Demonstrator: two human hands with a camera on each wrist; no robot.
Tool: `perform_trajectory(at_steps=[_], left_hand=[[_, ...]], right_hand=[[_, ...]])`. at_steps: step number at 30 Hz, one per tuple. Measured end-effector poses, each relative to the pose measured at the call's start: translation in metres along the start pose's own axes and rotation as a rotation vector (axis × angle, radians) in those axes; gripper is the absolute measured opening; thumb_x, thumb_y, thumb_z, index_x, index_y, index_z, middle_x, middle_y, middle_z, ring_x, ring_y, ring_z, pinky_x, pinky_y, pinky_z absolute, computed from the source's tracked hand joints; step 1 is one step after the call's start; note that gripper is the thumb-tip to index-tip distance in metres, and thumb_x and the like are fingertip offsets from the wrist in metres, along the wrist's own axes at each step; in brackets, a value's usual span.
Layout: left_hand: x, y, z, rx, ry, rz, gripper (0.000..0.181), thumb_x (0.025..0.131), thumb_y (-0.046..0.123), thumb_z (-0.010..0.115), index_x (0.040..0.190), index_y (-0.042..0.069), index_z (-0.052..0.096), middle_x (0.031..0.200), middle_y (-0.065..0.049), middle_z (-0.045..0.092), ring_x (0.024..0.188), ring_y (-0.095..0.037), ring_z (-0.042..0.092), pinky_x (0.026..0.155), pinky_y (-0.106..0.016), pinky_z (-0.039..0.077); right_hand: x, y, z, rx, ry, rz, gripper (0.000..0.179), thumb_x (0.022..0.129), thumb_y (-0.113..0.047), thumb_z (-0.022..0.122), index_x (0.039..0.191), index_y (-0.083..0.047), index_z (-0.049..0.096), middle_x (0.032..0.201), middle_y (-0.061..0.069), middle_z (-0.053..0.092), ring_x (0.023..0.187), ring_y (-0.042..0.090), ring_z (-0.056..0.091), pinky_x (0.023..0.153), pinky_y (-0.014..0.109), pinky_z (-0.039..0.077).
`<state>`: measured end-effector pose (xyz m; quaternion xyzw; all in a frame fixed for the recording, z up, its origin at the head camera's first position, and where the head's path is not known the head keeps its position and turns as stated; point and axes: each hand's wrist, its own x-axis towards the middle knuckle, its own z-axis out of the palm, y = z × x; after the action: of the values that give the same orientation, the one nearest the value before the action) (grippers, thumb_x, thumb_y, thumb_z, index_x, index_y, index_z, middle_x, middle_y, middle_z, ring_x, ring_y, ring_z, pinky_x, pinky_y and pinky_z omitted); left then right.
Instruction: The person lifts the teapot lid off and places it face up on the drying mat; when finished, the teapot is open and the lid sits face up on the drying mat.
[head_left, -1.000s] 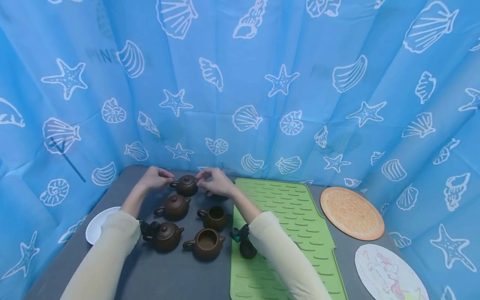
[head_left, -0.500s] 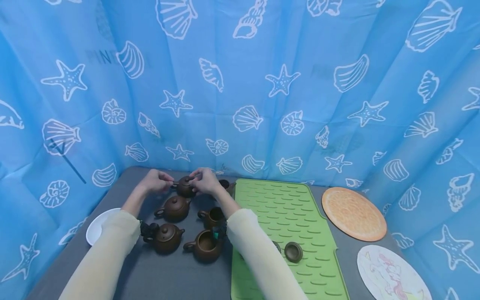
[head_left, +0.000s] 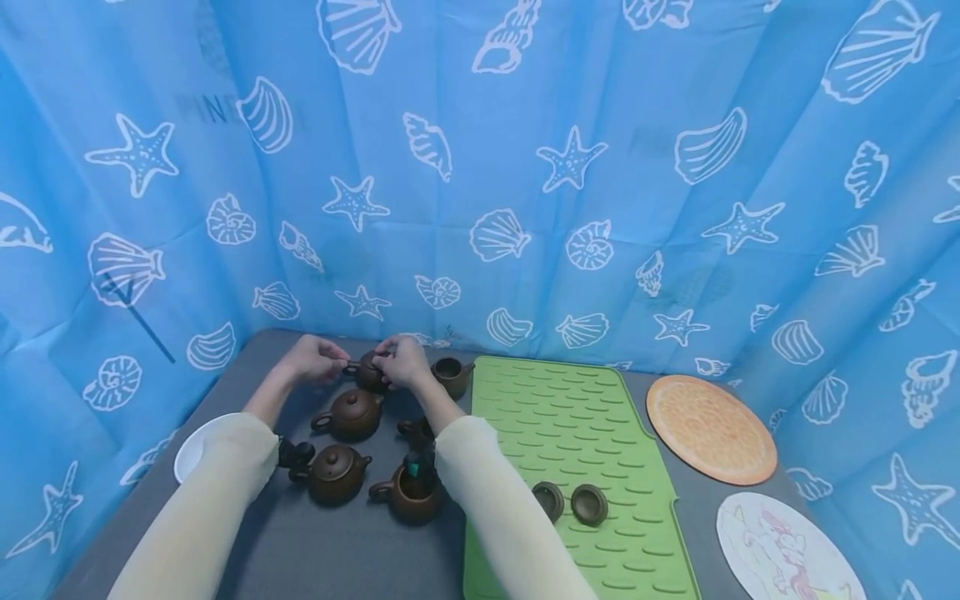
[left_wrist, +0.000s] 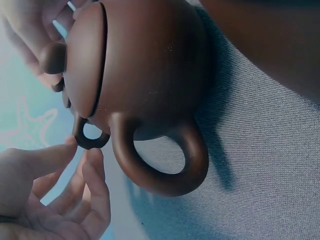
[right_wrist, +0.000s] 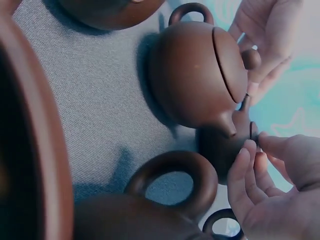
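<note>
My left hand (head_left: pixel 310 361) pinches the ring handle (left_wrist: pixel 90 144) of a small dark brown teapot (head_left: pixel 367 377) at the back of the table. My right hand (head_left: pixel 407 367) reaches over that teapot, thumb and fingers pinching the knob of its lid (right_wrist: pixel 253 131). The lid appears seated on the pot. In front of it stands a second lidded brown teapot (head_left: pixel 354 414), and nearer still a third (head_left: pixel 335 474). Part of the back teapot is hidden behind my right fingers in the head view.
Lidless brown pots stand to the right: one at the back (head_left: pixel 451 377), one mostly covered by my right wrist, and one in front (head_left: pixel 408 506). Two lids (head_left: pixel 589 505) lie upturned on the green mat (head_left: pixel 555 400). A white dish (head_left: pixel 189 454) sits left; two round boards (head_left: pixel 711 429) lie right.
My right hand has moved left from beside the back teapot onto its lid, uncovering the lidless pot behind and the lids on the mat. My left hand keeps its pinch on the handle.
</note>
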<state>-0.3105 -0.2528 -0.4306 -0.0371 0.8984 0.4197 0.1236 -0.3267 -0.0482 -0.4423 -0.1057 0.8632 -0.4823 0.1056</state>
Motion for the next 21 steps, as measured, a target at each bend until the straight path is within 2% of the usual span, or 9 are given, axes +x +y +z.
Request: perform_trajectory(at_steps=[5,10,16,21], left_hand=[[0.0,-0.002,0.0,-0.007,0.016,-0.009,0.028,0.111,0.013,0.058,0.129,-0.004,0.071,0.124,-0.027,0.073,0.111,-0.037,0.075,0.099,-0.05,0.064],[-0.001,0.0,0.001,-0.007,0.002,-0.008,0.029,0.111,0.013,0.058,0.13,-0.005,0.071,0.128,-0.028,0.072,0.114,-0.04,0.075,0.102,-0.051,0.064],[-0.001,-0.002,0.0,-0.011,-0.009,-0.019,0.028,0.111,0.012,0.059,0.13,-0.005,0.07,0.128,-0.029,0.071,0.118,-0.042,0.074,0.101,-0.051,0.064],[0.0,-0.002,0.001,0.003,-0.006,-0.014,0.028,0.11,0.012,0.059,0.129,-0.005,0.07,0.125,-0.028,0.073,0.116,-0.042,0.074,0.098,-0.05,0.065]], right_hand=[[-0.001,-0.003,0.005,-0.054,0.029,0.016,0.01,0.108,-0.015,0.067,0.116,-0.01,0.07,0.073,-0.001,0.059,0.061,0.011,0.059,0.059,0.03,0.061],[-0.002,-0.003,0.0,-0.021,0.002,0.0,0.011,0.11,-0.016,0.064,0.117,-0.01,0.069,0.074,-0.002,0.057,0.063,0.012,0.059,0.073,0.043,0.068],[-0.006,0.0,-0.022,0.081,-0.07,-0.088,0.014,0.112,-0.016,0.061,0.119,-0.005,0.065,0.075,-0.001,0.054,0.065,0.014,0.06,0.084,0.059,0.066],[-0.016,0.004,-0.047,0.124,-0.079,-0.11,0.017,0.111,-0.017,0.062,0.12,-0.003,0.064,0.082,0.005,0.06,0.067,0.019,0.064,0.081,0.058,0.067]])
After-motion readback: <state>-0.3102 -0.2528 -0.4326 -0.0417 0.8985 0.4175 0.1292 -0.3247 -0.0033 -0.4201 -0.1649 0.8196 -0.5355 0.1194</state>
